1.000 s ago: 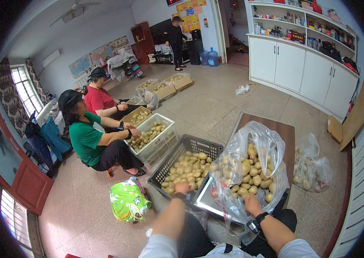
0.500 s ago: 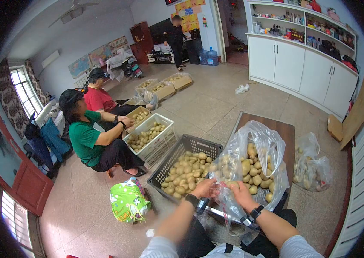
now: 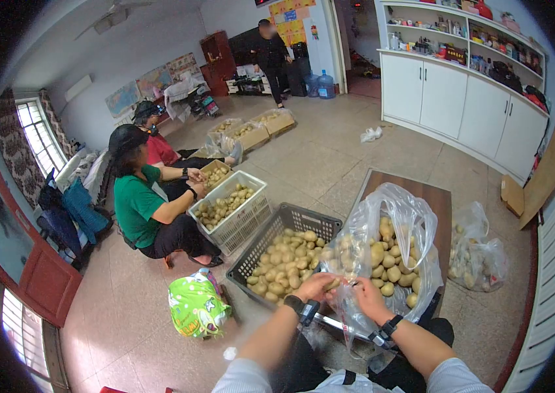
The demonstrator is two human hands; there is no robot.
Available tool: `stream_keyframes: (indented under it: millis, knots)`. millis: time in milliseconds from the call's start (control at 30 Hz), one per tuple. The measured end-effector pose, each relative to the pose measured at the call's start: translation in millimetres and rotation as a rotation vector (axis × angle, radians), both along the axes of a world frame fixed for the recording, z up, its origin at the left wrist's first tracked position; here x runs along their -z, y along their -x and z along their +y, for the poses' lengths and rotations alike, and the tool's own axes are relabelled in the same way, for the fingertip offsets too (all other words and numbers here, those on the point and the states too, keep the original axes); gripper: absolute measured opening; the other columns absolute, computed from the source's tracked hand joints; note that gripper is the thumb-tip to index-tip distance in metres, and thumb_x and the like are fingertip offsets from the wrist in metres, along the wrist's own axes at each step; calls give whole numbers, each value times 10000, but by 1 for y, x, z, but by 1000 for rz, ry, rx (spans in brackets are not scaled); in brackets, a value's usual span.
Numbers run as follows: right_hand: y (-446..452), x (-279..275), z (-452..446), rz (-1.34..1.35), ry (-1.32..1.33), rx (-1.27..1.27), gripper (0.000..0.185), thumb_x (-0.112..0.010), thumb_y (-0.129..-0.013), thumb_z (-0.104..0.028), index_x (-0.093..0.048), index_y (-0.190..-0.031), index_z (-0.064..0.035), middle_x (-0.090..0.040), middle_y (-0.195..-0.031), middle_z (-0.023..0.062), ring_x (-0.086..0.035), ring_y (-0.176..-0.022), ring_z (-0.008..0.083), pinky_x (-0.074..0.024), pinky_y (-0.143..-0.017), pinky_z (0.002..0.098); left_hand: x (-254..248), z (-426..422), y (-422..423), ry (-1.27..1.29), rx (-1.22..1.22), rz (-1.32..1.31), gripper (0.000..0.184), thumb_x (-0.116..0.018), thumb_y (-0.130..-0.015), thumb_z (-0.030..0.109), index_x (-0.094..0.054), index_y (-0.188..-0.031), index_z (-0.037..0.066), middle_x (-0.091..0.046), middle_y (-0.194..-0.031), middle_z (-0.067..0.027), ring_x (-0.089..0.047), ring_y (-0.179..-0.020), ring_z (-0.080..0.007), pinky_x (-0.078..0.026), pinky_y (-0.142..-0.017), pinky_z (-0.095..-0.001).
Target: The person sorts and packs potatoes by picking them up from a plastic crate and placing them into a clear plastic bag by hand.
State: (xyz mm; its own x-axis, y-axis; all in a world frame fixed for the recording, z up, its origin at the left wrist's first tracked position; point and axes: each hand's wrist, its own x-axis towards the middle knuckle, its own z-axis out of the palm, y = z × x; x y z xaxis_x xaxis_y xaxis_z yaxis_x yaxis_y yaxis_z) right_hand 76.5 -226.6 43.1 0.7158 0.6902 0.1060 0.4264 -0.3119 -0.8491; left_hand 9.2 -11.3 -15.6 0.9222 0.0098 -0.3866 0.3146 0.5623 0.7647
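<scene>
My left hand [image 3: 311,288] is closed around a yellow-brown potato [image 3: 333,283] in front of the grey crate. My right hand [image 3: 368,299] is close beside it with fingers bent together; a small dark thing shows at the fingertips, too small to name. Both hands are at the near edge of a clear plastic bag [image 3: 415,219], which lies open with many potatoes [image 3: 390,262] inside. To the left, the grey perforated crate [image 3: 277,219] holds a heap of similar potatoes [image 3: 284,262]. A black band with a small device sits on each wrist.
Under the bag is a brown low table [image 3: 415,187]. Another filled clear bag [image 3: 477,262] lies on the floor at right. A white crate [image 3: 251,187] of potatoes stands beyond the grey one, near two seated people. A green patterned cloth [image 3: 197,304] covers something at left.
A potato that was at my right hand's fingers is now in my left hand. The seated person in green has leaned toward the crates, and the standing person has turned and shifted slightly.
</scene>
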Motion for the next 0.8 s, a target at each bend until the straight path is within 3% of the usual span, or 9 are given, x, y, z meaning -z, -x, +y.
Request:
stream_keyframes:
  millis: [33, 100, 167, 300, 400, 433, 500, 733, 800]
  knots:
    - [-9, 19, -7, -23, 8, 75, 262, -514, -878, -152, -531, -1087, 5, -617, -882, 203, -613, -817, 352, -471, -709, 403, 16, 9, 1, -439, 36, -194, 258, -550, -926, 229, -558, -1112, 50, -611, -953, -41, -588, -729, -178, -490, -570, -311]
    - [-28, 51, -24, -46, 16, 151, 259, -525, -861, -144, -533, -1066, 15, -609, -876, 202, -610, -807, 348, -472, -708, 402, 31, 24, 2, -878, 74, -388, 261, -550, -923, 218, -556, -1121, 47, -609, -959, -50, -588, -745, -190, -494, -578, -323]
    - [-46, 76, -42, -178, 57, 285, 323, -550, -802, -151, -523, -1074, 20, -566, -1010, 252, -526, -955, 423, -415, -835, 479, 33, 38, 6, -1830, 32, -592, 232, -547, -918, 195, -556, -1094, 44, -600, -951, -57, -590, -734, -217, -515, -618, -362]
    - [-55, 67, -59, -207, 373, 571, 287, -567, -755, -119, -518, -998, 25, -506, -1093, 240, -429, -1066, 424, -341, -934, 493, 60, 59, 12, -1483, 7, -396, 190, -561, -897, 157, -557, -1052, 47, -588, -929, -49, -602, -757, -235, -539, -630, -364]
    - [-57, 68, -64, -229, 389, 625, 326, -575, -737, -114, -501, -1021, 26, -490, -1117, 234, -410, -1094, 418, -327, -953, 492, 63, 70, 18, -1056, -186, -335, 420, -618, -759, 473, -586, -745, 54, -586, -768, -143, -593, -777, -354, -482, -656, -428]
    - [-57, 69, -65, -228, 388, 625, 326, -575, -737, -114, -501, -1021, 26, -490, -1117, 234, -410, -1094, 418, -327, -953, 492, 60, 76, 21, -1347, -74, -244, 449, -606, -759, 497, -590, -723, 50, -589, -762, -149, -593, -770, -353, -480, -641, -433]
    - [-56, 69, -66, -223, 415, 650, 357, -588, -724, -124, -490, -1032, 27, -478, -1127, 236, -395, -1114, 421, -319, -968, 493, 58, 80, 29, -1633, 46, -142, 479, -594, -759, 522, -595, -702, 46, -591, -757, -156, -594, -763, -351, -478, -625, -439]
    - [-50, 67, -64, -269, 463, 726, 397, -643, -699, -149, -497, -1044, -17, -461, -1152, 196, -387, -1146, 408, -323, -972, 493, 90, 109, 37, -1776, 42, 147, 469, -618, -723, 519, -615, -638, 57, -612, -710, -153, -605, -677, -343, -468, -565, -435]
    - [-52, 65, -66, -316, 526, 743, 523, -636, -692, -173, -451, -1143, 15, -433, -1209, 215, -367, -1181, 407, -301, -997, 511, 102, 115, 37, -1855, 16, 150, 467, -625, -713, 518, -621, -620, 61, -618, -696, -152, -608, -652, -340, -465, -548, -434]
